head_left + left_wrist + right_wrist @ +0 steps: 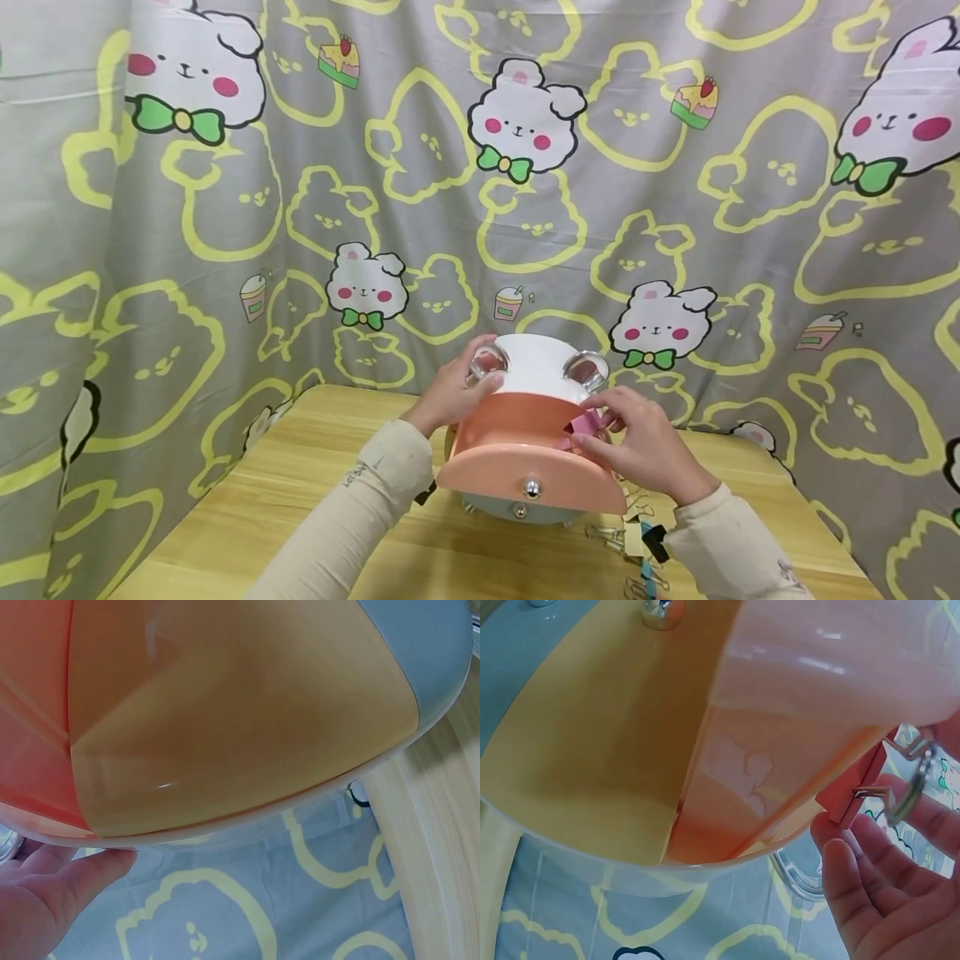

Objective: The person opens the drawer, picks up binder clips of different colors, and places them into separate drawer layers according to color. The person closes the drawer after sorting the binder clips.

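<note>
A rounded storage box [538, 358] with a white top and two shiny ear-shaped parts stands tilted in the head view. Its orange drawer [487, 469] is pulled out, above a blue-grey lower drawer [498, 507]. My left hand [452, 390] grips the box by its left ear, thumb on the white top; in the left wrist view only part of this hand [45, 896] shows below the box. My right hand [647, 440] pinches a pink binder clip [587, 423] at the drawer's right side. The right wrist view shows the clip [849, 793] with its metal handles by the fingers.
Several loose binder clips [634, 537], some with black or blue bodies, lie on the wooden table [757, 492] beside my right forearm. A black object [425, 493] shows by my left sleeve. A patterned grey curtain [435, 50] hangs close behind and around the table.
</note>
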